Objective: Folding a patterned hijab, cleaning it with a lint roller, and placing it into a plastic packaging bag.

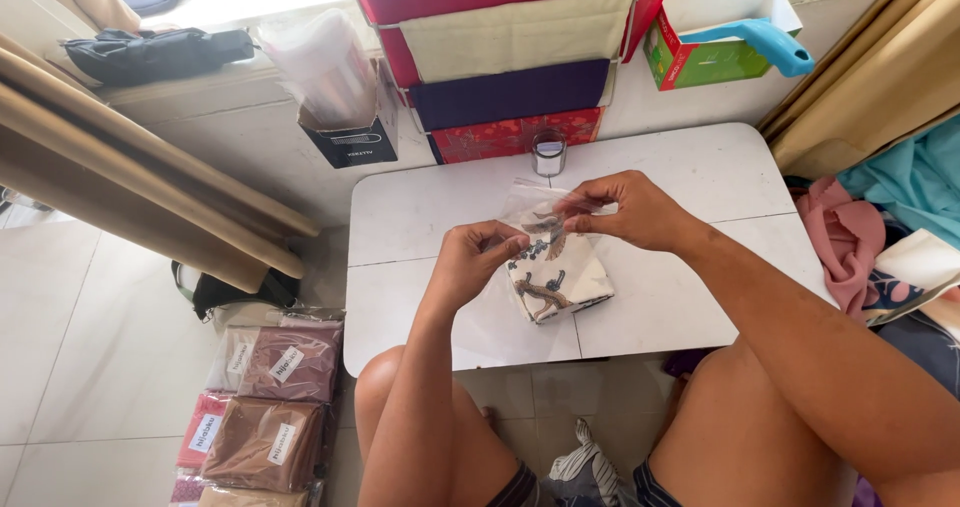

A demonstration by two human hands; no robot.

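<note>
A clear plastic bag (548, 229) (folded patterned cloth (555, 277) inside) is pinched at its mouth by left hand (478, 259) and right hand (628, 209) over the white table (700, 172).

head view | looks steeply down | near low white table (700, 167)

Bright daylight is coming in from the window ledge (200, 7) at the top, where the picture is washing out to white. The white surface (690, 177) is reflecting this light evenly, and soft shadows are lying under the hands and on the floor (80, 347) beneath it. The clear plastic bag (545, 229) is giving a faint glare. The picture is looking sharp in the middle. The wide lens is bending the straight lines near the edges, and the corners are looking stretched.
</note>
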